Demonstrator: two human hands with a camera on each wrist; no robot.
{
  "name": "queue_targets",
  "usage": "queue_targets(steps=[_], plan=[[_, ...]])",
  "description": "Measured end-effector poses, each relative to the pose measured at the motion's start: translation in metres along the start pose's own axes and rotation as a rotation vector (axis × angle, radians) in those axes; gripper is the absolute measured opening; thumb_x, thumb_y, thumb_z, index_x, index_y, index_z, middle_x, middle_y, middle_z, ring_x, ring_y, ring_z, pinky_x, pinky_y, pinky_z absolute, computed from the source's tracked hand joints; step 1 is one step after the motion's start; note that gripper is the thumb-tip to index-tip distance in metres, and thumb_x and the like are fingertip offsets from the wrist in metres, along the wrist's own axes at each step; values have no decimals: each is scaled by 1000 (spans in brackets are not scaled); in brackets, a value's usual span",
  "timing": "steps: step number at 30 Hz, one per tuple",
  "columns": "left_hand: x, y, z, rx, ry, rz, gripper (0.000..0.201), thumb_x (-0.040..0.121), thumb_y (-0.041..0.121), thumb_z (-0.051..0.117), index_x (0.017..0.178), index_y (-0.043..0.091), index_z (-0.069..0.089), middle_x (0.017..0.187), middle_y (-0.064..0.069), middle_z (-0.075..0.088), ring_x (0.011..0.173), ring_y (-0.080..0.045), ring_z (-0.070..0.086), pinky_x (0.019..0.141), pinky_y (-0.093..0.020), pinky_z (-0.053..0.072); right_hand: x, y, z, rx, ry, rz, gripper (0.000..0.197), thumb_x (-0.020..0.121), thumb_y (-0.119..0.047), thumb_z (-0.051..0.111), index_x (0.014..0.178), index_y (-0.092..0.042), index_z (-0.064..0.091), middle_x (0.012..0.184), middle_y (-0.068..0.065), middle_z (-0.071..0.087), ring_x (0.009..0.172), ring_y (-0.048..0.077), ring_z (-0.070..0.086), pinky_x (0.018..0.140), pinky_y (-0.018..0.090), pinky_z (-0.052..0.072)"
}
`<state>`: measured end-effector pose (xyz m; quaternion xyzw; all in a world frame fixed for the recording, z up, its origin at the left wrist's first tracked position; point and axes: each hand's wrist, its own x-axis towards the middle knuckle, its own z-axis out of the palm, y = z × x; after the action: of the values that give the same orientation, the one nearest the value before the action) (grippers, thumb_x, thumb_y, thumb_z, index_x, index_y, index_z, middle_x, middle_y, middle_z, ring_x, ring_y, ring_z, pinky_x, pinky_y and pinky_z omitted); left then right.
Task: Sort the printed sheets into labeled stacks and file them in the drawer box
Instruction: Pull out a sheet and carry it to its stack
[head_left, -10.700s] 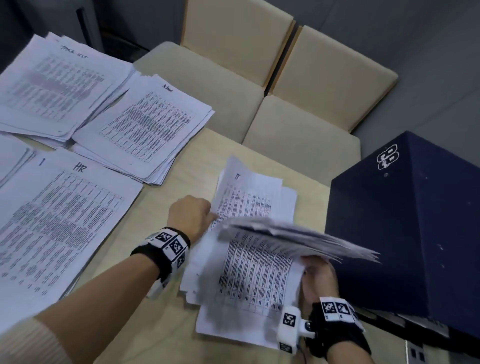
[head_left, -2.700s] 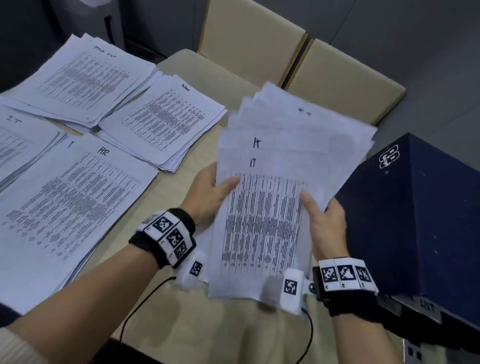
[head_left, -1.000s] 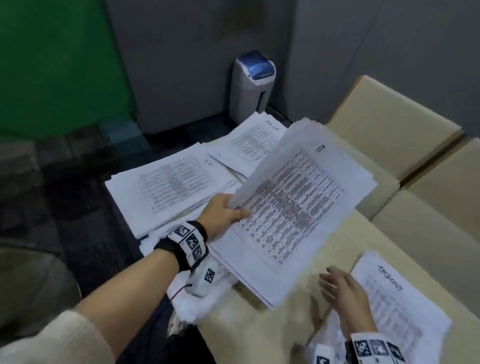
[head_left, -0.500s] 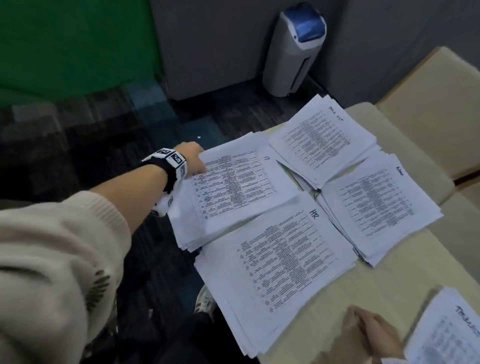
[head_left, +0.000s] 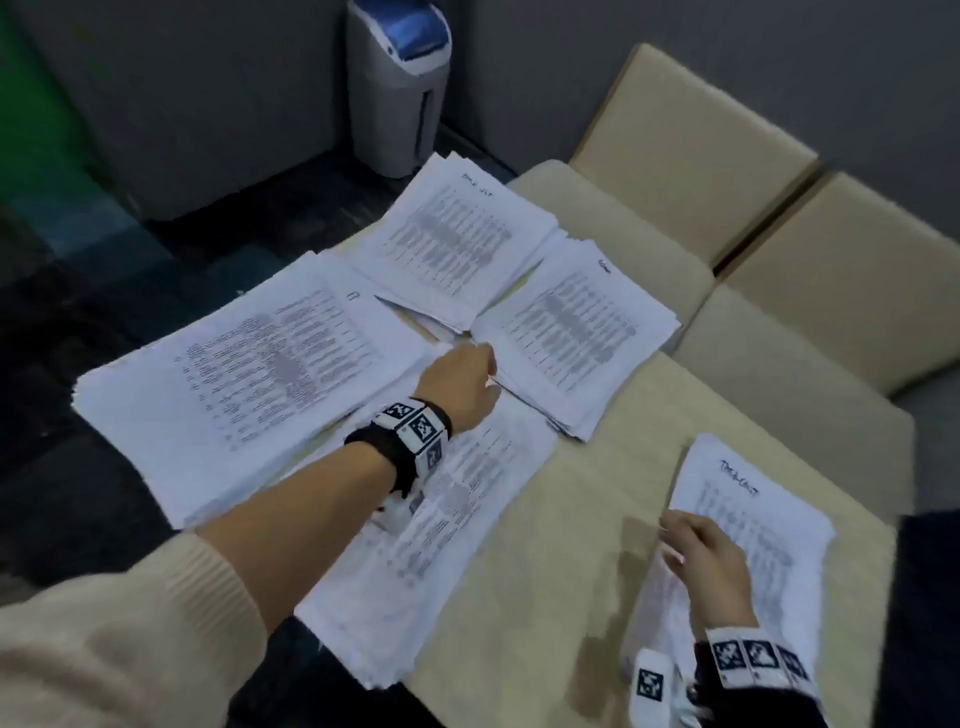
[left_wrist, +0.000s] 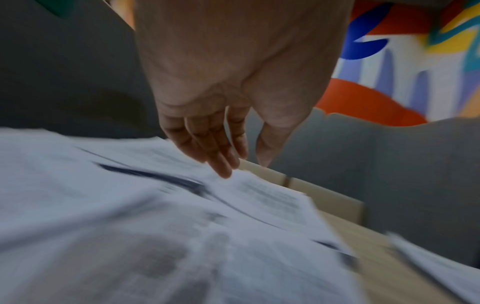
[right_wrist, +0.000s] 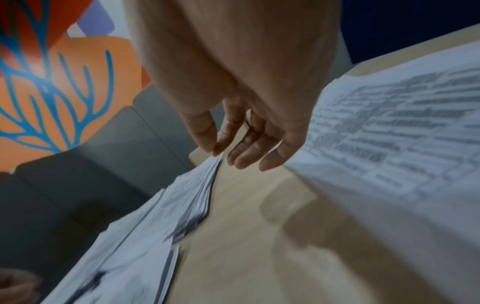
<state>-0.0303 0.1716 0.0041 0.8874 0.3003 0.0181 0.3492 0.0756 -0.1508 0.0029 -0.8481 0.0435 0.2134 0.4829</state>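
Observation:
Several stacks of printed sheets lie on the pale wood table (head_left: 571, 597). The IT stack (head_left: 249, 374) is at the left, with a far stack (head_left: 457, 244) and another (head_left: 576, 332) behind it. The near stack (head_left: 441, 545) lies under my left forearm. My left hand (head_left: 467, 364) hovers where these stacks meet; in the left wrist view its fingers (left_wrist: 223, 164) are straight and hold nothing, their tips just above paper. My right hand (head_left: 675, 540) is at the left edge of a separate stack (head_left: 769, 519), its fingers (right_wrist: 244, 158) relaxed and empty.
Two beige chairs (head_left: 691, 156) stand against the table's far side. A grey bin with a blue lid (head_left: 397, 78) stands on the dark floor beyond. A dark blue box (right_wrist: 415, 26) is at the right. Several stacks overhang the table's left edge.
My left hand laid the IT bundle on the IT stack, let go and has moved right to the middle of the stacks. My right hand has come up to the right stack's edge.

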Motion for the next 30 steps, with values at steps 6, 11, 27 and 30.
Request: queue_targets(steps=[6,11,27,30], plan=[[-35,124,130,-119,-255,32,30,93,30,64,117,12,59,118,-6,62,105,-24,59,90,-37,49,25,40,-101,-116,191,28,9,93,-16,65,96,-8,67,101,9,67,99,27,60,86,34,45],[-59,177,208,-138,-278,-46,60,94,28,61,146,8,39,138,-12,53,119,-28,56,98,-35,45,50,89,-162,-307,281,165,40,85,-32,72,117,-11,60,123,14,59,107,32,58,96,39,46],[-70,193,252,93,-96,-212,49,93,43,60,126,9,47,121,-11,53,106,-30,56,88,-42,50,63,134,-199,-146,202,43,44,84,-25,76,59,-9,44,58,5,45,57,19,39,56,29,30],[-67,187,256,168,-108,-190,57,91,50,62,125,7,45,123,-11,48,107,-29,54,86,-38,49,59,140,-208,-100,137,89,44,95,-31,62,70,5,56,66,13,55,65,17,47,63,29,36]])
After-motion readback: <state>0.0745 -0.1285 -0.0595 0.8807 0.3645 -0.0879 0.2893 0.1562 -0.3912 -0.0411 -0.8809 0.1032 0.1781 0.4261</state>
